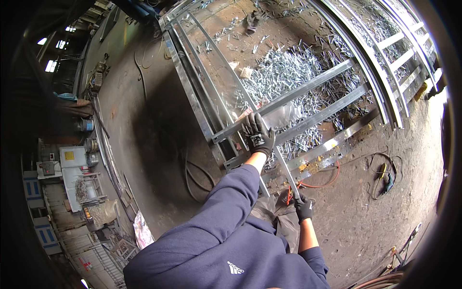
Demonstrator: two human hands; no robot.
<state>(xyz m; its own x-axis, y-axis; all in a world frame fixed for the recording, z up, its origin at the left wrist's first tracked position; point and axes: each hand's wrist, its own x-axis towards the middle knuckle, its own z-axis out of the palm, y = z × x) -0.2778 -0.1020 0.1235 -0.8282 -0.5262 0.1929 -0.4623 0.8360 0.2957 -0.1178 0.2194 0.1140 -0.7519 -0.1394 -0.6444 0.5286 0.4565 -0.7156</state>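
A long, thin metal bar [286,169] runs from the far left toward me, across a frame of steel rails. My left hand [258,135], in a black glove, lies over this bar where it crosses a steel crossbar [308,84]; its fingers curl over the bar, with their tips partly hidden. Closer to me, my right hand [303,208], also gloved in black, is closed around the bar's near end. Beneath the crossbars lies a large heap of loose, shiny metal fasteners [284,70], too small to name exactly.
Right of the heap stand more long steel rails [380,82]. An orange hose [332,178] lies near my right hand. Farther right on the floor is a corded tool [386,183]. Dark cable loops [192,178] lie left of the frame. White cabinets [72,166] stand far left.
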